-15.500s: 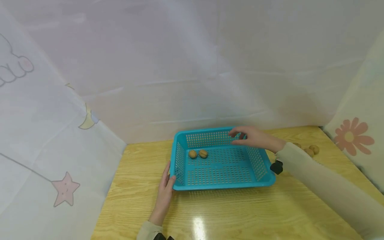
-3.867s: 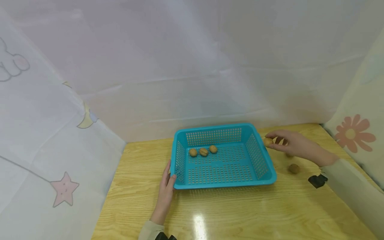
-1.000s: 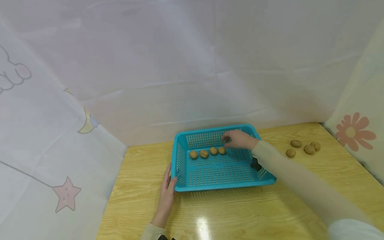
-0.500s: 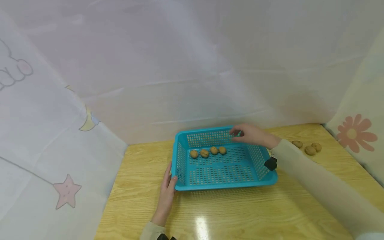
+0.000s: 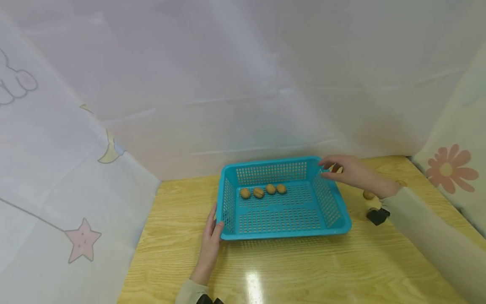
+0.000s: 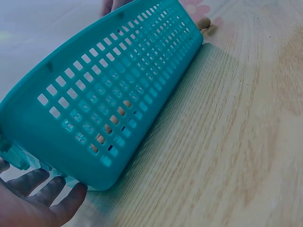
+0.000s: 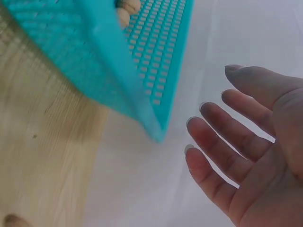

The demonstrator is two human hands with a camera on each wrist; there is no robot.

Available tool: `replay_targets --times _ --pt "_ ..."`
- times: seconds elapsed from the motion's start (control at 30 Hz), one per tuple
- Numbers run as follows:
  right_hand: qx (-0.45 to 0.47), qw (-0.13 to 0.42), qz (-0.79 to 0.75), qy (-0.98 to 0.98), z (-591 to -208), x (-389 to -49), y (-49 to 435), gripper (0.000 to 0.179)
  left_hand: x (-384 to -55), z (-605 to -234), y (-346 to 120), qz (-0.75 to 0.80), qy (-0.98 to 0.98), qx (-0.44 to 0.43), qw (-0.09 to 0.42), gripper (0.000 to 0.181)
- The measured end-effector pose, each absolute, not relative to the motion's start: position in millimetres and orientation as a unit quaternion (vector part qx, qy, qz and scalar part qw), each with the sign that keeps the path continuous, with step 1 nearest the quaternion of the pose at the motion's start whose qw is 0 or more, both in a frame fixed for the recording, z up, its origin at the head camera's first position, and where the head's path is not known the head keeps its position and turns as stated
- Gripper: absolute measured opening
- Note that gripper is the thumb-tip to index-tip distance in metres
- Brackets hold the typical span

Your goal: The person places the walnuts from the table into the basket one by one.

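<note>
A blue plastic basket point(image 5: 282, 234) with perforated walls sits on the table. Inside, several walnuts point(image 5: 258, 193) form a row near its back left. My left hand point(image 5: 209, 247) holds the basket's left end, the thumb at the rim and the fingers along the outer wall; the left wrist view shows its fingertips point(image 6: 75, 194) at the basket's lower corner. Above the back right corner hovers my right hand point(image 5: 351, 172), and in the right wrist view its palm point(image 7: 270, 189) is empty, fingers loosely bent and apart from the rim.
More walnuts point(image 5: 368, 195) lie on the wooden table point(image 5: 303, 270) right of the basket, partly hidden by the right forearm. A pale cloth point(image 5: 247, 84) hangs behind the table, with printed cloth point(image 5: 49, 190) along the left side.
The row in the basket has grown from two walnuts, the last one placed at its right end. Since then my right hand has lifted and moved right, empty. My left hand stays put.
</note>
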State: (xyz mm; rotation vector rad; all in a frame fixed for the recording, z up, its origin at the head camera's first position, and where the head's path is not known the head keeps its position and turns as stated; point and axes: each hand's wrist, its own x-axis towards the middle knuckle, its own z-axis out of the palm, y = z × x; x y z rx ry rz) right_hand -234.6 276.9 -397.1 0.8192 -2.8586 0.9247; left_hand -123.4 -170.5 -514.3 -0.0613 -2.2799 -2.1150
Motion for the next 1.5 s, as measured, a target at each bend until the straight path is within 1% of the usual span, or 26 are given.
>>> replay_targets --times 0.43,0.7,0.8,0.93,1.03,1.27,1.43,1.5 --pt "0.198 -0.001 0.277 -0.940 -411 -214 332 0.035 -123 -516 -172 -0.682 -0.730 -0.027 0.022 0.060" --pt "0.158 0.009 0.266 -0.951 -421 -203 370 0.033 -122 -514 -172 -0.682 -0.731 -0.028 0.021 0.059" --pt "0.144 0.008 0.269 -0.952 -427 -202 387 0.035 -122 -513 -172 -0.682 -0.730 -0.026 0.023 0.060" --pt "0.116 -0.019 0.273 -0.955 -436 -200 408 0.043 -121 -513 -171 -0.683 -0.729 -0.025 0.023 0.060" --pt "0.101 -0.026 0.254 -0.962 -441 -199 422 0.047 -121 -513 -171 -0.683 -0.729 -0.027 0.022 0.060" --pt "0.112 0.030 0.203 -0.972 -462 -197 448 0.035 -123 -513 -172 -0.686 -0.727 -0.035 0.017 0.060" --pt "0.104 0.064 0.209 -0.970 -482 -197 465 0.040 -123 -513 -172 -0.685 -0.728 -0.035 0.016 0.059" --pt "0.095 0.066 0.220 -0.969 -490 -198 471 0.041 -123 -513 -172 -0.684 -0.728 -0.035 0.016 0.060"
